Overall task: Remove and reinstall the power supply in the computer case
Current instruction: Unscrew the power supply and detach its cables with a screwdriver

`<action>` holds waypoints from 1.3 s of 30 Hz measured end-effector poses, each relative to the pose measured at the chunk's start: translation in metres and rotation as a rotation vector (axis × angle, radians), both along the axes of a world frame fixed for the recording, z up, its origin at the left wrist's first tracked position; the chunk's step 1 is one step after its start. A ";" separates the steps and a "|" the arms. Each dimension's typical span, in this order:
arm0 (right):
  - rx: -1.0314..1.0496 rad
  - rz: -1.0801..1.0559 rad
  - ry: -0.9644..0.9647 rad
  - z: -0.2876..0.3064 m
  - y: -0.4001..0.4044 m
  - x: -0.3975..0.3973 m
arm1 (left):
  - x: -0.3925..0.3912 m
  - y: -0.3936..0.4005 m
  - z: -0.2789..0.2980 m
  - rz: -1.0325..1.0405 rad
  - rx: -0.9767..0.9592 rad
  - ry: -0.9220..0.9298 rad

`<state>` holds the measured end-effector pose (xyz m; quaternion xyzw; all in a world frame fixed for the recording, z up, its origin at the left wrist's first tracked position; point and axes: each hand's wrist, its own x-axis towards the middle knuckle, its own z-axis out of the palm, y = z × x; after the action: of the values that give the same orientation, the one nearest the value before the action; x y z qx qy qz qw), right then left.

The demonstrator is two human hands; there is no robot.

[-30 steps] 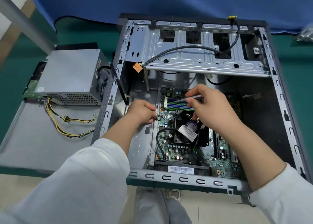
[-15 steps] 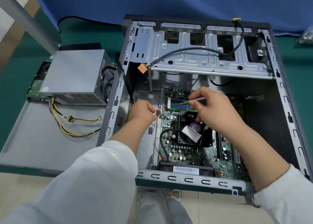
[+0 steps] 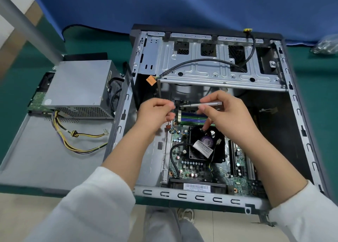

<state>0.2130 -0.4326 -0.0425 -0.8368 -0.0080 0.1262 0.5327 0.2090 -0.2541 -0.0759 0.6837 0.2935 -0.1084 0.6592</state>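
Note:
The grey power supply [image 3: 78, 84] sits outside the open computer case [image 3: 182, 194], to its left, with its yellow and black cables [image 3: 73, 134] trailing forward. My right hand [image 3: 225, 117] grips a slim silver screwdriver [image 3: 203, 104], held level over the memory slots with its tip pointing left. My left hand [image 3: 153, 113] hovers just left of that tip with its fingertips pinched together. It is too blurred to tell whether anything lies between them.
The power supply rests on a grey side panel [image 3: 36, 159] on the green table. Inside the case are the motherboard [image 3: 197, 168], a black CPU fan [image 3: 204, 145] and a metal drive cage [image 3: 210, 66] crossed by a black cable. A grey pole [image 3: 27, 26] slants at far left.
My left hand has lifted off the case floor beside the motherboard and come up to the screwdriver tip. My right hand has raised the screwdriver and turned it more level.

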 end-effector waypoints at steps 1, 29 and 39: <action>0.040 -0.006 0.000 0.002 0.000 0.000 | -0.001 -0.002 0.006 0.039 -0.169 -0.012; -0.112 0.031 -0.091 0.006 0.000 -0.009 | -0.003 -0.008 0.011 0.015 -0.414 0.090; -0.097 0.053 -0.081 0.003 0.002 -0.011 | -0.003 -0.004 0.009 -0.039 -0.281 0.038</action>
<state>0.2018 -0.4305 -0.0391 -0.8656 -0.0454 0.1067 0.4871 0.2056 -0.2576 -0.0671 0.5879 0.2744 -0.1740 0.7408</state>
